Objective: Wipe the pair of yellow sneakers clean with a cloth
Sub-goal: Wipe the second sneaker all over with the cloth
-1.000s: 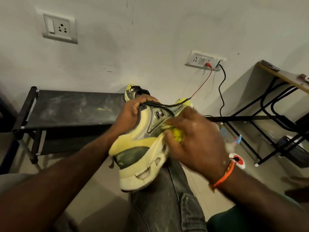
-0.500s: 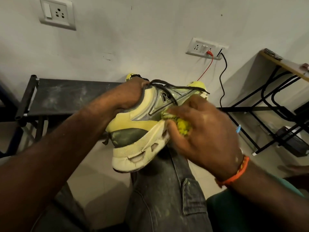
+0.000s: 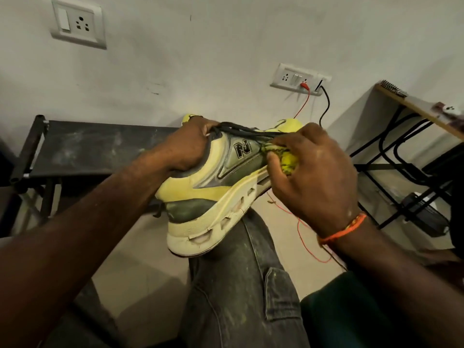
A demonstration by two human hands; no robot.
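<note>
A yellow and grey sneaker [image 3: 200, 197] with a pale chunky sole and black laces rests heel-down on my jeans-clad knee [image 3: 241, 285]. My left hand [image 3: 185, 149] grips its collar at the heel opening. My right hand [image 3: 311, 177], with an orange thread band at the wrist, is closed on a bunched yellow cloth [image 3: 288, 160] pressed against the side panel just right of the N logo. A bit of yellow behind my left hand [image 3: 187, 118] may be the second sneaker; most of it is hidden.
A dusty black metal bench [image 3: 95, 149] stands against the wall to the left. A wall socket [image 3: 298, 79] feeds a red wire and a black cable. A black-framed table [image 3: 416, 109] is at right, with a dark box [image 3: 424, 212] on the floor under it.
The sneaker has tipped more level, toe to the right. My right hand with the cloth has slid up from the midsole edge to the upper side panel near the laces.
</note>
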